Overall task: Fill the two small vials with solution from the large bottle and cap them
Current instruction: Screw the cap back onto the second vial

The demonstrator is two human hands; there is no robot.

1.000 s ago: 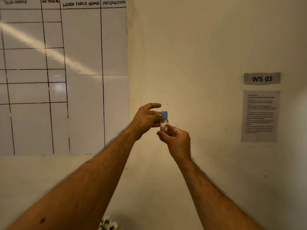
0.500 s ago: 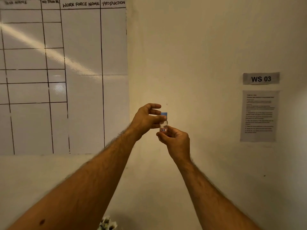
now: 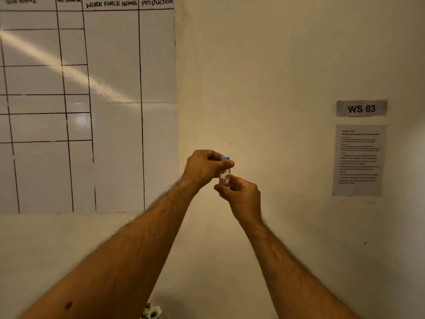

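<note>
Up in front of the wall, one small vial (image 3: pixel 224 176) is held upright in the air between two hands. The left hand (image 3: pixel 204 168) curls its fingers and thumb round the blue cap (image 3: pixel 225 158) on top, hiding most of the cap. The right hand (image 3: pixel 241 192) pinches the vial's lower end, just under a small label with red edging. Behind them hang three flat things: one whiteboard (image 3: pixel 87 104) ruled into a grid, headed "WORK FORCE NAME" and "PRODUCTION", to the left; one "WS 03" sign (image 3: pixel 361 108) to the right; and one printed sheet (image 3: pixel 358 160) just below that sign, its text too small to read. Something white and blurred (image 3: pixel 151 312) shows at the bottom edge.
</note>
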